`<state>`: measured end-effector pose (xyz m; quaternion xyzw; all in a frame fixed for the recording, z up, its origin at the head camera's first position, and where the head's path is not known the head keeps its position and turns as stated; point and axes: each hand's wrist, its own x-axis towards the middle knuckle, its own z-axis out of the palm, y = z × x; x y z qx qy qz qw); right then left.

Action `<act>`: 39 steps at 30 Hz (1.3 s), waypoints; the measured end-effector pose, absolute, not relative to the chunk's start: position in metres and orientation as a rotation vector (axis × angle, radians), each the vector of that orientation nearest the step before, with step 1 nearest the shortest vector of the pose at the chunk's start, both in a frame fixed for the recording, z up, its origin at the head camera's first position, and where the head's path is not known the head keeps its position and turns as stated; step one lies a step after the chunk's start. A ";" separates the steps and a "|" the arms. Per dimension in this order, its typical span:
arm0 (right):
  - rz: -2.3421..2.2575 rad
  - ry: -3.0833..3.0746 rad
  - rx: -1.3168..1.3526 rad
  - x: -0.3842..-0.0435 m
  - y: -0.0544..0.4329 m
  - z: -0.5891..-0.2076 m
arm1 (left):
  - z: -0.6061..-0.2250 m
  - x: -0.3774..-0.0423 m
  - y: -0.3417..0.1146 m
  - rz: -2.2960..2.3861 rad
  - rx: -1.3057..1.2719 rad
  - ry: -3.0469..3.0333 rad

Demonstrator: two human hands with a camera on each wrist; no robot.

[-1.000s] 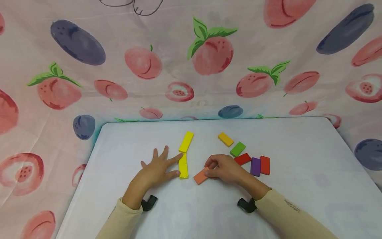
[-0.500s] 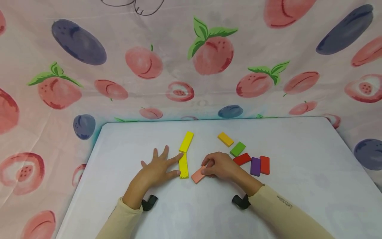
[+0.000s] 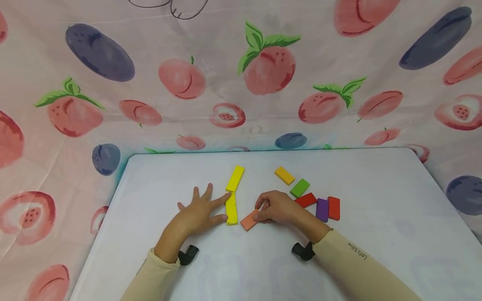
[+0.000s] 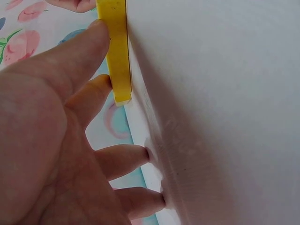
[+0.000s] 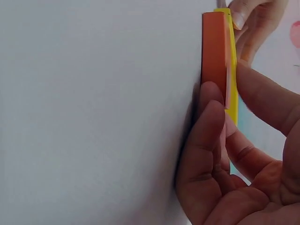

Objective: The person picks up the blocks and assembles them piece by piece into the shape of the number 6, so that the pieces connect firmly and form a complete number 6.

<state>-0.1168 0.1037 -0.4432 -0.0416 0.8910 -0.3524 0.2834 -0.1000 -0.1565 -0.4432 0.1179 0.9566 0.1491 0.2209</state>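
Observation:
My left hand [image 3: 195, 214] lies spread on the white table, thumb and index fingertip touching the left side of a yellow block [image 3: 231, 211]. That block's edge shows under the thumb and a finger in the left wrist view. A second yellow block [image 3: 235, 178] meets its far end at a slight angle. To the right, my right hand [image 3: 280, 207] pinches the right end of a salmon-orange block [image 3: 249, 220], which lies slanted on the table. A small gap separates it from the near yellow block. The orange block's [image 5: 213, 51] gripped end is partly hidden by my fingers.
Right of my right hand lie a dark red block [image 3: 306, 200], a purple block [image 3: 321, 210] and a red block [image 3: 334, 208]. A green block [image 3: 300, 188] and an amber block [image 3: 284, 175] are farther back. A fruit-print cloth [image 3: 263, 121] hangs behind the table [image 3: 169, 179].
My right hand has slid slightly left with the orange block, bringing it closer to the near yellow block; over the last half second it barely moves. The left hand stays put.

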 end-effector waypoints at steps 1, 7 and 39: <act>-0.938 2.381 -0.113 -0.117 0.104 -0.443 | -0.443 -0.100 -0.157 0.414 0.327 2.643; -0.924 2.379 -0.120 -0.118 0.105 -0.444 | -0.441 -0.100 -0.157 0.416 0.337 2.632; -0.844 2.396 -0.157 -0.121 0.101 -0.445 | -0.443 -0.102 -0.156 0.424 0.317 2.655</act>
